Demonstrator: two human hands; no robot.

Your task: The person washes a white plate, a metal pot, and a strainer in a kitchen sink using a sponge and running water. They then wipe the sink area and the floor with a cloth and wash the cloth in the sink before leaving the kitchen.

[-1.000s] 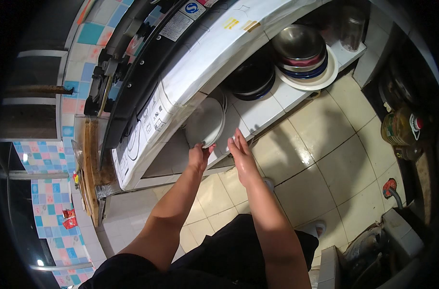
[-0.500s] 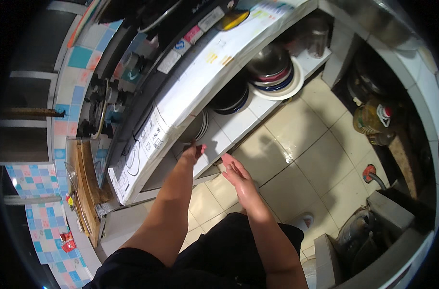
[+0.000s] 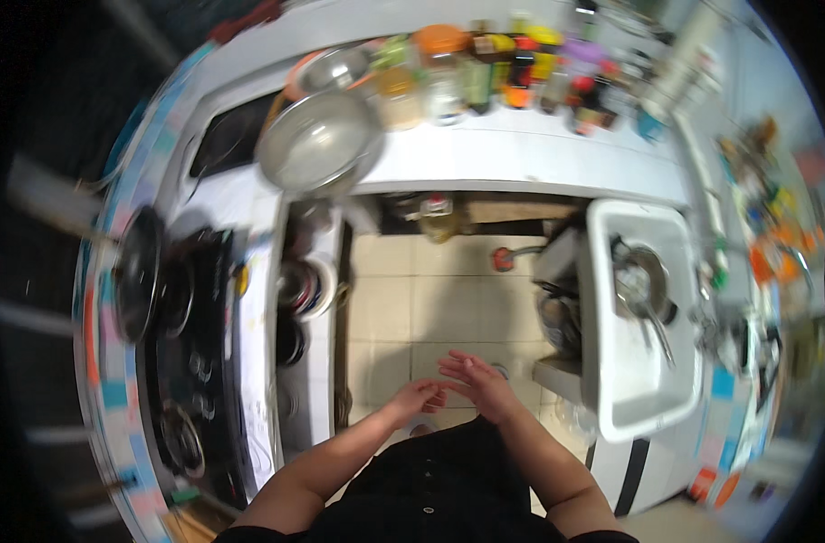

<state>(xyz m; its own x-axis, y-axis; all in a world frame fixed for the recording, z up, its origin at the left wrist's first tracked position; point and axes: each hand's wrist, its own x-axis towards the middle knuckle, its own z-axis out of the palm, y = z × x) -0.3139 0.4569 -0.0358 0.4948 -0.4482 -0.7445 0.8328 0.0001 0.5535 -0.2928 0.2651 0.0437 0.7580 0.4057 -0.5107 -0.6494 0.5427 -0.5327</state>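
My left hand (image 3: 418,395) and my right hand (image 3: 475,381) are held together in front of my body, above the tiled floor (image 3: 430,299). Their fingers touch or overlap, and nothing shows in either one. The right hand's fingers are spread; the left hand is partly covered by the right. The picture is blurred. A stack of plates and bowls (image 3: 305,288) sits on a low shelf under the left counter, well away from both hands.
A stove with a dark pan (image 3: 141,271) runs along the left. A large metal bowl (image 3: 318,143) and several jars and bottles (image 3: 485,72) stand on the far counter. A white sink (image 3: 639,362) with a strainer (image 3: 643,282) is at right.
The view has swung from the low shelf toward the far counter and sink. Both hands have left the shelf of plates and come together in front of my body.
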